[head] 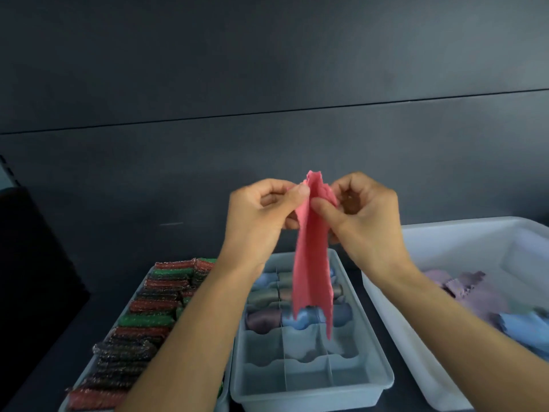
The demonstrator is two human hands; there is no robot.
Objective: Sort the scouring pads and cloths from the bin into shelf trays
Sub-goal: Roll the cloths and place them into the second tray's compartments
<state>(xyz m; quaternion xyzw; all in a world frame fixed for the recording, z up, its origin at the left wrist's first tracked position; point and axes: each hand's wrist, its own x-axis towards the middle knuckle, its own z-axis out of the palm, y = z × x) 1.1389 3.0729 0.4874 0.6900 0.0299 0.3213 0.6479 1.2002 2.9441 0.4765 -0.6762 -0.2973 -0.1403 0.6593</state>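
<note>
Grey divided tray (309,391), near compartments bare, rolled cloths (267,319) filling those farther off; scouring pads (142,331) packed at 9 o'clock, bin (416,322) at 3. Above, a pink cloth (312,257) is pinched by left hand (261,215) and right hand (365,215), hung lengthwise, seemingly for rolling

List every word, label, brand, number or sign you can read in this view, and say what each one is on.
None: no readable text shows anywhere.
Pink cloth, held by the left hand and right hand: plain.
Divided tray, scouring pad tray and white bin: no labels visible.
Dark back wall: bare.
</note>
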